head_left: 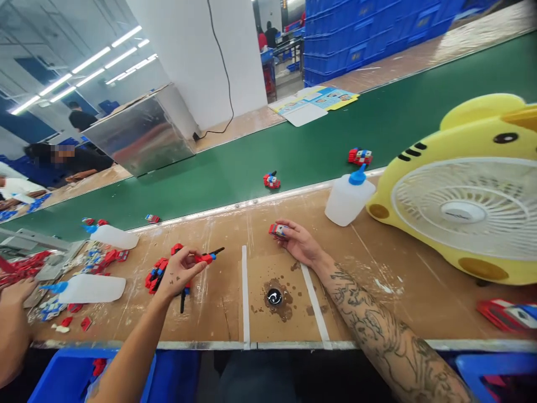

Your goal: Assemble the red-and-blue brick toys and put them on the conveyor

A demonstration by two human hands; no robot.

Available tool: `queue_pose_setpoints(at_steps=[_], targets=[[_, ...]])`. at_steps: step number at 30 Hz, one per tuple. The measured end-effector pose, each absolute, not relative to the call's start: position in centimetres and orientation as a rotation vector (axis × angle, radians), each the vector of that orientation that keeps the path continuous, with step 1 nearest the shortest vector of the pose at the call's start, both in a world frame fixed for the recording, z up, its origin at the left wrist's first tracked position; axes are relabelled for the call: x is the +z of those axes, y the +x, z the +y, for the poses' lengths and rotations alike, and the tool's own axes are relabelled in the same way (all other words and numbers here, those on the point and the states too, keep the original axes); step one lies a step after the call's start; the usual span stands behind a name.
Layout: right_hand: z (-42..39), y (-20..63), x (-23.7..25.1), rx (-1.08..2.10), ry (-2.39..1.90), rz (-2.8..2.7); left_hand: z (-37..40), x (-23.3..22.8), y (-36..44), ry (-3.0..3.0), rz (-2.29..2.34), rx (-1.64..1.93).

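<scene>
My left hand (180, 271) pinches a small red-and-blue toy part (205, 258) with a black rod sticking out to the right. Beneath that hand, partly hidden, lie several red, blue and black toy parts (156, 275). My right hand (300, 242) has its fingers closed round a small red-and-white toy head (277, 230) with a dark eye-like mark. Between my forearms sits a small black cup (274, 297) with whitish stuff in it, on a stained brown card (262, 324) edged by white strips.
A green belt (218, 173) carries similar toy pieces (272, 181). To the right stand a white squeeze bottle (349, 198) and a yellow fan (403, 207). At left are lying bottles (93, 288), loose parts and a co-worker's hand (19, 291). A blue bin (54, 375) is below the edge.
</scene>
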State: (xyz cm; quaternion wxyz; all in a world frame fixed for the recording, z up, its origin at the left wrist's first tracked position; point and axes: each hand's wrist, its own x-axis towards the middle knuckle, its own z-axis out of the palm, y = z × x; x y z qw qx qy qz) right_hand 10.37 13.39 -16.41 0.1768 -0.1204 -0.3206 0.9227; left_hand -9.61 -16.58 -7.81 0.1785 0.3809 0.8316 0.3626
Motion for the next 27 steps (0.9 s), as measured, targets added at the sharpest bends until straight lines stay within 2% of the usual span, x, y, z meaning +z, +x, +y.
queue_pose_setpoints(at_steps=[2,5,8,11,14,18,20,27], targets=[[13.4,10.3,-16.4,2.603,-0.338,-0.904,-16.5,-9.4,-8.8,1.186,2.426,0.916],[13.5,10.3,-16.6,2.604,-0.336,-0.902,-16.0,-11.1,-7.4,1.475,2.591,0.447],[13.5,10.2,-16.7,2.615,-0.321,-0.905,-14.9,-11.1,-6.4,1.604,2.66,0.04],[13.5,10.3,-16.8,2.608,-0.3,-0.914,-13.7,-10.2,-6.4,1.544,2.606,-0.131],[13.3,10.6,-16.6,2.604,-0.231,-0.935,-13.0,-9.3,-7.1,1.446,2.569,0.004],[13.1,10.9,-16.2,2.672,-0.067,-0.976,-12.7,-8.2,-6.5,1.344,2.501,0.565],[13.0,10.9,-16.0,2.713,-0.034,-0.988,-12.5,-7.4,-5.0,1.407,2.375,0.733],[12.8,10.7,-16.1,2.739,0.004,-0.994,-10.8,-5.7,0.8,2.077,1.904,0.556]])
